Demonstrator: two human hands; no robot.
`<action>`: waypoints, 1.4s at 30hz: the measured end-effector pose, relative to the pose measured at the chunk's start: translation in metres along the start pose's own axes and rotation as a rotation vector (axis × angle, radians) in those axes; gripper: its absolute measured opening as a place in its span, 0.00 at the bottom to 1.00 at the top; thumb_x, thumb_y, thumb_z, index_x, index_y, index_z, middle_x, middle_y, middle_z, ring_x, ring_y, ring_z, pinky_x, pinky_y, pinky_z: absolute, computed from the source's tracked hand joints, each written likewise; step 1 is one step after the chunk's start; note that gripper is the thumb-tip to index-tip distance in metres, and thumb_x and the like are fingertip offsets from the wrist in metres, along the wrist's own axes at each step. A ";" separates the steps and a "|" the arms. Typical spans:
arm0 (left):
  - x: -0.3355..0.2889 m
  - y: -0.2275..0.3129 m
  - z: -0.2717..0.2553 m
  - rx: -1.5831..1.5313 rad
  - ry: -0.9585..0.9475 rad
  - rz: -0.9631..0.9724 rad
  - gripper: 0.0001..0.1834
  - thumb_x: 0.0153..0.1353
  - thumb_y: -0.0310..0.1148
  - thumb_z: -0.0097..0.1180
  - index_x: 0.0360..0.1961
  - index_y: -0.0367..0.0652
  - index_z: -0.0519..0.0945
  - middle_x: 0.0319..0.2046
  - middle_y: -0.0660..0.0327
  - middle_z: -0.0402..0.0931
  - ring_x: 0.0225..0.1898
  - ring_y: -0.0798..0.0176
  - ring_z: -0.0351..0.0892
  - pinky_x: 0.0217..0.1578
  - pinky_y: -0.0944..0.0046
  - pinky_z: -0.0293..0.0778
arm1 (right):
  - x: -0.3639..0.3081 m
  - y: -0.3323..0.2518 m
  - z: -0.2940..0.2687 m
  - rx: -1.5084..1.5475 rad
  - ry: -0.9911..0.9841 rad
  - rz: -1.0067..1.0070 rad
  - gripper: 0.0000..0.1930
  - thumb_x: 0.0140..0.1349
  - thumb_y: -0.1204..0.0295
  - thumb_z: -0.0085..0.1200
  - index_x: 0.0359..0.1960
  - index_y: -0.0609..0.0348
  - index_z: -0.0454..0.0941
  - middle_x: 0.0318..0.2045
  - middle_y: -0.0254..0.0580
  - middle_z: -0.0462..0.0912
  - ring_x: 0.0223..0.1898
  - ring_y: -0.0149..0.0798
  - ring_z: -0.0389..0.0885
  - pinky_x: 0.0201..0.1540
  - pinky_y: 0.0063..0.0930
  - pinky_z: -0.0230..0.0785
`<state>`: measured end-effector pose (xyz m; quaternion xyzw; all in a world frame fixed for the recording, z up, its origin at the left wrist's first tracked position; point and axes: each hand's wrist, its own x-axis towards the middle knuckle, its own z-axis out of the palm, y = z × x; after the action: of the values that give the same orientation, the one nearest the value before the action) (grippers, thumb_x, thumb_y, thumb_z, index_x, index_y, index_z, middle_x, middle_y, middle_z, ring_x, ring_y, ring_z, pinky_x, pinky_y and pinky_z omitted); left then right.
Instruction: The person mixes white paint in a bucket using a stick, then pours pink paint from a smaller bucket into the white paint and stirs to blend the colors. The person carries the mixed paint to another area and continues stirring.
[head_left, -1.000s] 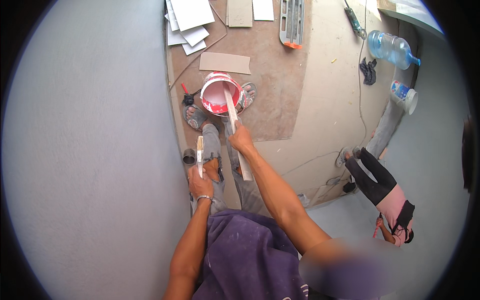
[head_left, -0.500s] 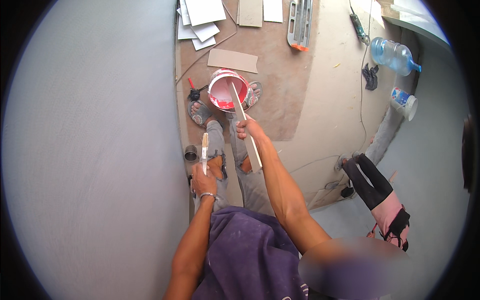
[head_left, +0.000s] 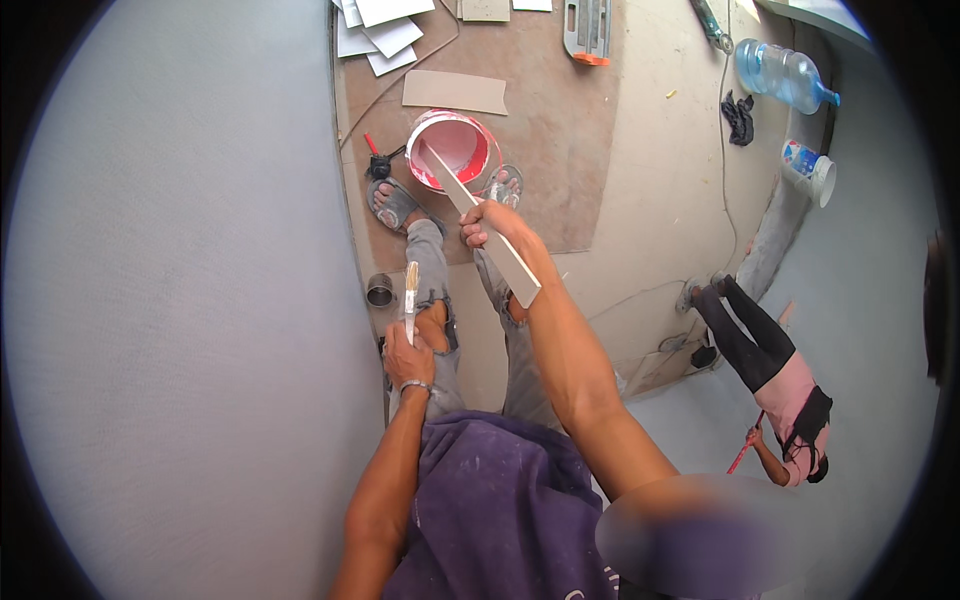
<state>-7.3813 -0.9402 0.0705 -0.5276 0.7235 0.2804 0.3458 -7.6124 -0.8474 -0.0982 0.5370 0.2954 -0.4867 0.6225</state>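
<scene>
Resting loosely by my knee, my left hand (head_left: 408, 360) is closed round a paintbrush (head_left: 411, 292), its bristles pointing up and away from me. My right hand (head_left: 486, 222) grips a long flat pale strip (head_left: 510, 262) near its middle. The strip's far end reaches into a red bucket (head_left: 484, 172) whose inside is coated pinkish white. How deep the end goes, and what fills the bottom, I cannot make out. The bucket stands on the floor between my sandalled feet, close to the right one.
A grey wall (head_left: 180, 300) rises close on my left. On the floor lie a cut board piece (head_left: 455, 91), white tiles (head_left: 393, 37), a level (head_left: 587, 30), a small metal can (head_left: 380, 290) and a large water bottle (head_left: 780, 75). Another person (head_left: 775, 370) holds a red pole at the right.
The strip has turned in the bucket: its far end shifted left, its near end right. My left hand keeps the paintbrush almost still. The floor scene has slid upward in view.
</scene>
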 end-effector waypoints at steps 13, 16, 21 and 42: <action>-0.002 0.008 0.015 -0.059 0.023 -0.078 0.06 0.58 0.25 0.51 0.37 0.42 0.73 0.39 0.52 0.74 0.44 0.41 0.75 0.43 0.45 0.70 | 0.037 0.044 -0.019 -0.990 0.557 -0.282 0.35 0.55 0.77 0.45 0.70 0.58 0.64 0.26 0.46 0.78 0.19 0.36 0.73 0.17 0.29 0.65; -0.004 0.005 0.017 -0.059 0.052 -0.062 0.06 0.58 0.25 0.51 0.37 0.43 0.73 0.39 0.52 0.74 0.44 0.41 0.75 0.43 0.46 0.71 | 0.006 0.027 0.010 -0.662 0.372 -0.103 0.33 0.56 0.80 0.42 0.68 0.56 0.65 0.23 0.40 0.72 0.17 0.31 0.66 0.16 0.24 0.60; -0.003 0.012 0.012 -0.025 0.025 -0.096 0.06 0.59 0.26 0.51 0.38 0.43 0.73 0.40 0.53 0.73 0.44 0.42 0.76 0.42 0.45 0.70 | 0.013 0.007 -0.002 -0.319 0.108 0.049 0.30 0.56 0.85 0.41 0.63 0.53 0.64 0.26 0.37 0.66 0.20 0.26 0.61 0.16 0.19 0.55; -0.003 0.006 0.004 -0.014 0.053 -0.056 0.07 0.57 0.26 0.52 0.38 0.43 0.73 0.39 0.54 0.73 0.43 0.42 0.75 0.41 0.44 0.69 | 0.000 0.031 -0.009 -1.473 0.506 -0.321 0.35 0.51 0.71 0.48 0.65 0.70 0.67 0.46 0.77 0.79 0.53 0.62 0.80 0.56 0.43 0.71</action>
<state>-7.3852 -0.9337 0.0708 -0.5572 0.7153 0.2617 0.3306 -7.5827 -0.8405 -0.0888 0.0324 0.7475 -0.1133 0.6537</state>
